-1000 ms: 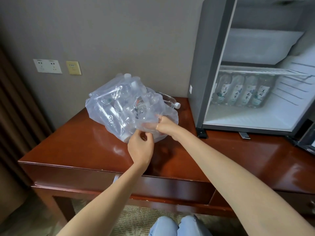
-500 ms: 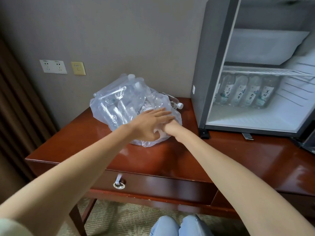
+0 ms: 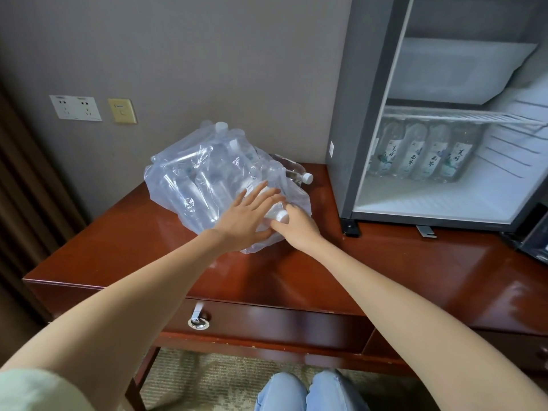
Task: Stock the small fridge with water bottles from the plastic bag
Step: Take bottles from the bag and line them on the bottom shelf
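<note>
Here, left hand [image 3: 246, 221] rests flat on bag [image 3: 189, 179]; right hand [image 3: 298, 231] grips bottle [image 3: 280, 215]; fridge bottles [image 3: 433, 155] carry Chinese labels.

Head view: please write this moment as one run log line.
left hand: flat on plastic bag | right hand: grips capped bottle | fridge: open, stocked bottles under wire shelf

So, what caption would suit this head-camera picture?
Left hand presses the plastic bag while right hand grips a water bottle, beside the open small fridge.
</note>
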Available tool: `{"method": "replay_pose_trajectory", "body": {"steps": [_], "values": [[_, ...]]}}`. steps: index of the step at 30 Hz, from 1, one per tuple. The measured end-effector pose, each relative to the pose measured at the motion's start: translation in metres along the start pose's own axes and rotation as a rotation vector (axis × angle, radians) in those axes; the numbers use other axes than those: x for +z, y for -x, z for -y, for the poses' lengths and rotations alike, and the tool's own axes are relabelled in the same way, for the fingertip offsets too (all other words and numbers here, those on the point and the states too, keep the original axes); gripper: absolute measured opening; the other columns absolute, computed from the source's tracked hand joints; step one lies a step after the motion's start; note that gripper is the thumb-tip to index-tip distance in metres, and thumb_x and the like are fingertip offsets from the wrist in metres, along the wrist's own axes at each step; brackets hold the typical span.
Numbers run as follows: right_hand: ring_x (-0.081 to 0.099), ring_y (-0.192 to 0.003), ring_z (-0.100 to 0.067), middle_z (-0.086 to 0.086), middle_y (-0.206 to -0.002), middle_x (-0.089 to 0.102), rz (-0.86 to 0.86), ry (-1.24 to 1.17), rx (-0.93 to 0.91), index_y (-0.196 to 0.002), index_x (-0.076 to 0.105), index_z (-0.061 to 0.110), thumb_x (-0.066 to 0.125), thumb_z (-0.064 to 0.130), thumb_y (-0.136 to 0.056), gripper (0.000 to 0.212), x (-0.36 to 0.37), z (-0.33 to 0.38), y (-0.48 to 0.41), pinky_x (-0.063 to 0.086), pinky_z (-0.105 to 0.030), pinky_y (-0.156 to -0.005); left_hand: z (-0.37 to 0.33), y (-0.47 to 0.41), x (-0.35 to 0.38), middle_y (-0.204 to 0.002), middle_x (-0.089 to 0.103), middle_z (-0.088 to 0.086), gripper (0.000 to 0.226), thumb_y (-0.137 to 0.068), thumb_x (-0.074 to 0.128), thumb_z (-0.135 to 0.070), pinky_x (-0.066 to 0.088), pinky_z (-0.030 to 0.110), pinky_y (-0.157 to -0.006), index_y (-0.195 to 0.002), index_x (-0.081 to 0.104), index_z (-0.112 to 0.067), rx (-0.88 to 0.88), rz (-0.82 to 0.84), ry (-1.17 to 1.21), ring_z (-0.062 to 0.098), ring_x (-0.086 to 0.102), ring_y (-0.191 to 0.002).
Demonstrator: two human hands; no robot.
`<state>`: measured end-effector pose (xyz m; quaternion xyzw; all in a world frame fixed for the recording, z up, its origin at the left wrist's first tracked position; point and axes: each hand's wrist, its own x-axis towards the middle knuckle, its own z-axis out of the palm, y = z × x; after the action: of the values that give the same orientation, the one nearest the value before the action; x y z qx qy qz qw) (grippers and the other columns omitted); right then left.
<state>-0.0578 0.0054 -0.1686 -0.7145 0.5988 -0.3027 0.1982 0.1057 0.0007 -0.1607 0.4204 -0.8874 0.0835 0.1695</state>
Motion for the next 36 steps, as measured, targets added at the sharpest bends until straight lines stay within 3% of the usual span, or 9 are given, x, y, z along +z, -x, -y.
{"method": "replay_pose_trajectory", "body": {"steps": [3, 9, 12, 16, 20, 25, 32, 34, 36], "values": [[0.059, -0.113, -0.02, 0.001, -0.128, 0.059, -0.033, -0.039, -0.032, -0.136, 0.045, 0.019, 0.058, 0.064, -0.081, 0.072, 0.001, 0.001, 0.0, 0.048, -0.03, -0.08, 0.001, -0.002, 0.001, -0.157, 0.014, -0.008, 0.067, -0.088, 0.057, -0.026, -0.001, 0.046, -0.12, -0.146, 0.024, -0.028, -0.015, -0.015, 0.036, 0.015, -0.008, -0.148], [0.057, -0.099, -0.013, 0.008, -0.109, 0.06, 0.007, -0.19, -0.013, -0.127, 0.053, 0.019, 0.063, 0.049, -0.085, 0.052, -0.001, -0.003, 0.0, 0.049, -0.03, -0.08, 0.002, -0.007, 0.005, -0.157, 0.014, -0.007, 0.067, -0.087, 0.06, -0.02, 0.001, 0.05, -0.118, -0.145, 0.026, -0.027, -0.033, -0.031, 0.084, 0.016, -0.008, -0.148], [0.057, -0.102, -0.014, 0.007, -0.109, 0.062, 0.071, -0.37, 0.033, -0.126, 0.054, 0.02, 0.063, 0.034, -0.088, 0.042, -0.003, -0.005, 0.0, 0.049, -0.03, -0.086, 0.004, -0.01, 0.006, -0.156, 0.014, -0.007, 0.067, -0.088, 0.061, -0.021, 0.001, 0.048, -0.117, -0.145, 0.027, -0.026, -0.033, -0.042, 0.104, 0.016, -0.009, -0.148], [0.057, -0.085, -0.006, 0.012, -0.093, 0.062, 0.098, -0.541, 0.072, -0.111, 0.059, 0.028, 0.06, 0.023, -0.089, 0.022, -0.007, -0.003, 0.006, 0.042, -0.021, -0.072, 0.006, -0.012, 0.009, -0.156, 0.015, -0.008, 0.067, -0.089, 0.062, -0.026, 0.001, 0.044, -0.117, -0.145, 0.026, -0.028, -0.032, -0.066, 0.116, 0.014, -0.007, -0.148], [0.058, -0.087, -0.004, 0.013, -0.095, 0.064, 0.093, -0.629, 0.109, -0.105, 0.059, 0.031, 0.058, 0.023, -0.091, 0.016, -0.011, -0.001, 0.011, 0.042, -0.019, -0.07, 0.007, -0.013, 0.009, -0.155, 0.016, -0.01, 0.069, -0.087, 0.063, -0.032, 0.003, 0.043, -0.117, -0.146, 0.026, -0.029, -0.067, -0.064, 0.162, 0.012, -0.004, -0.148], [0.061, -0.105, -0.021, -0.009, -0.113, 0.067, 0.049, -0.65, 0.169, -0.119, 0.063, 0.011, 0.058, 0.021, -0.089, 0.032, -0.011, 0.003, 0.02, 0.046, -0.034, -0.09, 0.008, -0.015, 0.009, -0.156, 0.018, -0.009, 0.08, -0.081, 0.07, -0.034, 0.009, 0.044, -0.12, -0.146, 0.025, -0.025, -0.104, -0.062, 0.184, 0.013, 0.0, -0.148], [0.055, -0.086, -0.012, -0.008, -0.094, 0.068, -0.034, -0.607, 0.207, -0.098, 0.067, 0.004, 0.058, 0.032, -0.069, 0.042, -0.033, -0.01, 0.034, 0.042, -0.03, -0.078, 0.001, -0.016, 0.009, -0.153, 0.026, -0.006, 0.076, -0.081, 0.071, -0.035, 0.011, 0.039, -0.117, -0.144, 0.029, -0.024, -0.195, -0.077, 0.17, 0.016, 0.008, -0.148], [0.056, -0.087, -0.011, -0.013, -0.103, 0.069, -0.024, -0.587, 0.201, -0.099, 0.067, 0.002, 0.059, 0.027, -0.077, 0.034, -0.039, -0.02, 0.039, 0.043, -0.029, -0.078, -0.006, -0.017, 0.01, -0.151, 0.029, -0.004, 0.075, -0.081, 0.071, -0.034, 0.012, 0.041, -0.117, -0.143, 0.031, -0.023, -0.227, -0.085, 0.113, 0.017, 0.01, -0.147], [0.058, -0.085, -0.009, -0.001, -0.09, 0.068, -0.024, -0.592, 0.198, -0.088, 0.069, 0.013, 0.058, 0.021, -0.083, 0.014, -0.044, -0.027, 0.042, 0.046, -0.026, -0.077, -0.017, -0.02, 0.006, -0.147, 0.032, -0.001, 0.075, -0.08, 0.072, -0.034, 0.017, 0.047, -0.117, -0.142, 0.032, -0.024, -0.267, -0.071, 0.054, 0.02, 0.015, -0.145]]}}
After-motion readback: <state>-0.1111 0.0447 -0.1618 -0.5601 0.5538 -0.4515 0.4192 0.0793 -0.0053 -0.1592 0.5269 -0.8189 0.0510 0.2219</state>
